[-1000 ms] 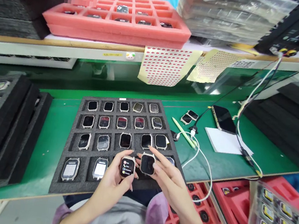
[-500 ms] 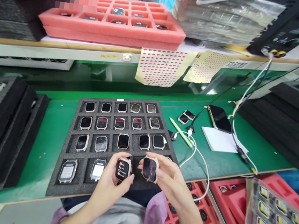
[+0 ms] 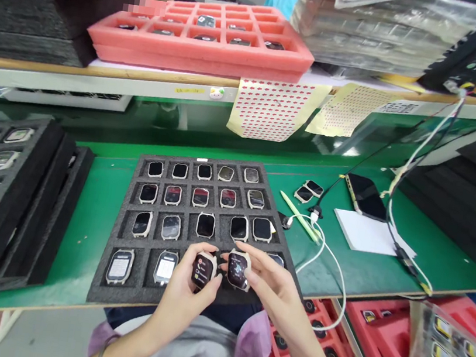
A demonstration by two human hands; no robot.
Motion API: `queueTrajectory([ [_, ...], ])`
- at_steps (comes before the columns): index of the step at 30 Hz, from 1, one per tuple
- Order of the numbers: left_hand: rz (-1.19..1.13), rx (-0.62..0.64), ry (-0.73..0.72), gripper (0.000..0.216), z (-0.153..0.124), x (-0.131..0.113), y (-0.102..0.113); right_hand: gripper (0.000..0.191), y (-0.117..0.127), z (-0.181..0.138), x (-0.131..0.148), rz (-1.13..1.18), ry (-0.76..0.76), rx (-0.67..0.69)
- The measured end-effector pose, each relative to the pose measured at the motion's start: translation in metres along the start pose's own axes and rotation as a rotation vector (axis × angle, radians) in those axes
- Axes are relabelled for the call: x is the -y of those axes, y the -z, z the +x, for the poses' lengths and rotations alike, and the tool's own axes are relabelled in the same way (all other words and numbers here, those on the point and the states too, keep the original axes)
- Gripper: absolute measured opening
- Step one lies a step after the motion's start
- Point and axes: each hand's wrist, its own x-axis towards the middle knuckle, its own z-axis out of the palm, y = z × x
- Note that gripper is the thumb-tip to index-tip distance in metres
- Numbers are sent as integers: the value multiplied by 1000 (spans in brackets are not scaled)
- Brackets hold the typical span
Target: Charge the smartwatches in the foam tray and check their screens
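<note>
My left hand (image 3: 187, 289) is closed around a smartwatch case (image 3: 204, 269) without a strap, its lit screen showing a list of coloured icons. Held in my right hand (image 3: 274, 284) is a second strapless smartwatch (image 3: 238, 269), tilted, with a graphic lit on its dark screen. Both watches are over the front edge of a black foam tray (image 3: 139, 300). Rows of similar watch cases sit in its compartments, most with dark screens. At the front left, one watch (image 3: 120, 266) and its neighbour (image 3: 166, 267) show white screens. My hands cover part of the front row.
Black foam trays (image 3: 35, 203) stand stacked at the left. On the right lie a green pen (image 3: 301, 217), a white cable (image 3: 335, 269), a phone (image 3: 366, 196) and white paper (image 3: 354, 233). A pink foam tray (image 3: 197, 54) sits on the shelf, a person behind it.
The screen of the watch in my right hand was dark and now shows a lit graphic. My view has shifted slightly left; both hands keep their hold.
</note>
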Motion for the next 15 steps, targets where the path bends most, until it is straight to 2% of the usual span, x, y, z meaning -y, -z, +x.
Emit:
queueTrajectory([
  [7,80,7,-93,30,2,1,1,34,-3,1,2,-57,-33,-34],
  [15,142,-13,-136,42,4,6,2,35,-3,2,0,-76,-37,-53],
])
